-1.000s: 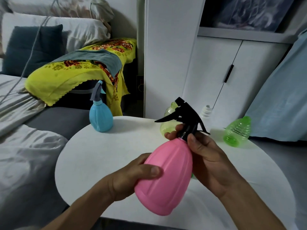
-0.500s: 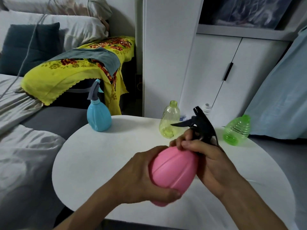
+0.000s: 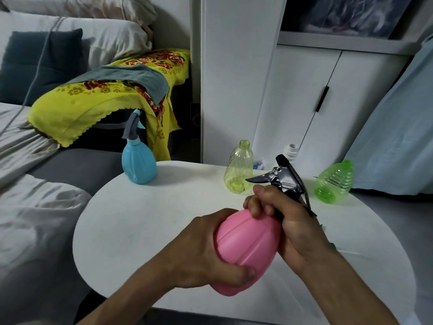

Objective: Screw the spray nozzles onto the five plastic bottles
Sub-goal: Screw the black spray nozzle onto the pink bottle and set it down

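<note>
Far left on the white round table (image 3: 131, 226) the blue bottle (image 3: 138, 165) stands upright with its grey nozzle already on, so I judge that one finished, and in the middle my left hand (image 3: 206, 249) is wrapped round the belly of the pink bottle (image 3: 246, 245), held tilted above the table. My right hand (image 3: 288, 221) is closed around the collar under the black spray nozzle (image 3: 284, 179), so I read this as the tightening step, and the next move calls for another twist at the collar while the left resists. The pink bottle looks opaque, ribbed and pear-shaped, while beyond it the yellow bottle (image 3: 239, 171) stands open-necked and the green bottle (image 3: 334, 182) lies tipped at the right, both lacking nozzles.
</note>
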